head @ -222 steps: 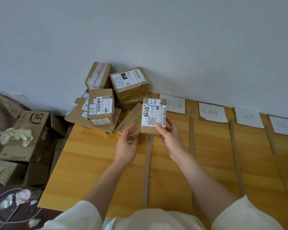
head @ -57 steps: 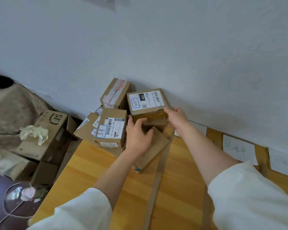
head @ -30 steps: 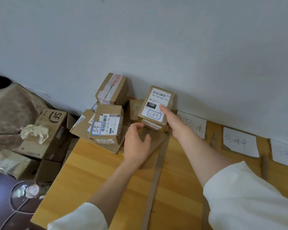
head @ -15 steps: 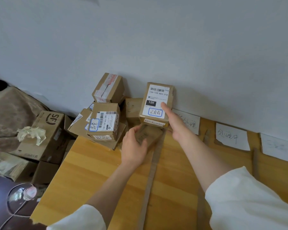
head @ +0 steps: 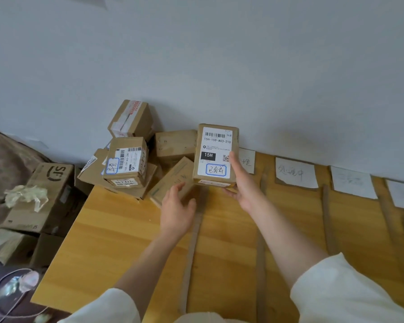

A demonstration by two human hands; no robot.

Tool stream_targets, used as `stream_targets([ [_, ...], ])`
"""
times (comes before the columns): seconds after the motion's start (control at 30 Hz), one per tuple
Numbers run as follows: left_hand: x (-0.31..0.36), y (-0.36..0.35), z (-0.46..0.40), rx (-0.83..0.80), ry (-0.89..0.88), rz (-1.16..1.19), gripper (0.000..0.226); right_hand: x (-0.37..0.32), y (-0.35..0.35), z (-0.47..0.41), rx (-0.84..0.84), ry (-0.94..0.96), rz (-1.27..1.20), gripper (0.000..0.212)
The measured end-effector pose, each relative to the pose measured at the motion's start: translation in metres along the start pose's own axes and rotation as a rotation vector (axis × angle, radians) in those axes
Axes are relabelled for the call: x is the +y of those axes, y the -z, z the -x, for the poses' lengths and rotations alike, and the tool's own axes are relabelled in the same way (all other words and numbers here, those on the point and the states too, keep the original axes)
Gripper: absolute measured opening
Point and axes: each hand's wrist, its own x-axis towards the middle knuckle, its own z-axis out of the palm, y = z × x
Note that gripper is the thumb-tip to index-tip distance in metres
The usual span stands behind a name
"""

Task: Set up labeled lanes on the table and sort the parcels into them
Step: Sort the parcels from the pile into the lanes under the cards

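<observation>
Right hand [head: 239, 183] is now holding the labelled parcel [head: 216, 155] clear of the pile [head: 135, 159], thumb up the label's right edge, fingers curled under the bottom edge, label face tilted up toward the camera; two seconds ago both hands were still pulling it off the top of the stack by the wall, and over the last second it's been getting turned upright so the blue-boxed handwritten tag is readable. Left hand [head: 176, 206] is hovering spread and holding nothing, palm just over the flat brown parcel [head: 173, 180] that's leaning at the pile's front edge; can't tell if it's touching it. Parcel in hand is sitting above the far end of the first cardboard divider strip [head: 191, 241], just left of the first lane card [head: 246, 160], which it partly hides. Other lane cards [head: 295, 173] are lying along the wall to the right, nothing visible in those lanes yet. Reads like the tag-check step: next is probably matching the handwriting to a card and setting it down there. Rest of the pile is waiting at the table [head: 117, 241] corner, so sorting is looking barely started
</observation>
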Motion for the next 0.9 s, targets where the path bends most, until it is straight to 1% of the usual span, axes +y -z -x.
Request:
stream_targets([
  [0.03,0.0,-0.003,0.004,-0.009,0.001,-0.004,0.054,0.003,0.005,0.004,0.006,0.006,-0.003,0.066],
  [0.07,0.001,-0.005,0.007,-0.018,-0.002,0.0,0.054,0.005,0.011,0.008,0.018,0.008,-0.004,0.065],
  [0.1,0.0,-0.008,0.011,-0.026,-0.01,0.011,0.053,0.008,0.016,0.012,0.029,0.009,-0.012,0.055],
  [0.17,0.0,-0.015,0.019,-0.041,-0.017,0.024,0.053,0.013,0.028,0.02,0.054,0.022,-0.032,0.021],
  [0.2,0.0,-0.018,0.024,-0.049,-0.015,0.015,0.053,0.014,0.032,0.026,0.067,0.025,-0.049,0.012],
  [0.23,0.001,-0.021,0.028,-0.056,-0.013,-0.003,0.054,0.018,0.038,0.029,0.077,0.022,-0.06,0.012],
  [0.27,0.002,-0.024,0.032,-0.065,-0.011,-0.024,0.054,0.021,0.043,0.032,0.08,0.014,-0.07,0.014],
  [0.37,0.005,-0.035,0.042,-0.088,-0.009,-0.074,0.053,0.033,0.06,0.039,0.093,0.004,-0.097,0.05],
  [0.4,0.007,-0.039,0.045,-0.097,-0.009,-0.082,0.053,0.036,0.065,0.042,0.105,-0.007,-0.103,0.055],
  [0.43,0.008,-0.043,0.048,-0.108,-0.009,-0.09,0.053,0.04,0.072,0.044,0.115,-0.007,-0.109,0.052],
  [0.53,0.013,-0.055,0.055,-0.138,-0.011,-0.111,0.052,0.046,0.09,0.053,0.137,-0.017,-0.131,0.036],
  [0.63,0.019,-0.066,0.062,-0.173,-0.017,-0.138,0.051,0.053,0.109,0.062,0.157,-0.028,-0.153,0.032],
  [0.7,0.023,-0.074,0.067,-0.197,-0.026,-0.157,0.051,0.057,0.121,0.067,0.176,-0.033,-0.171,0.034],
  [0.8,0.029,-0.086,0.075,-0.227,-0.04,-0.189,0.052,0.063,0.14,0.073,0.21,-0.047,-0.187,0.046],
  [0.9,0.036,-0.101,0.081,-0.257,-0.051,-0.213,0.053,0.069,0.159,0.079,0.235,-0.055,-0.208,0.049],
])
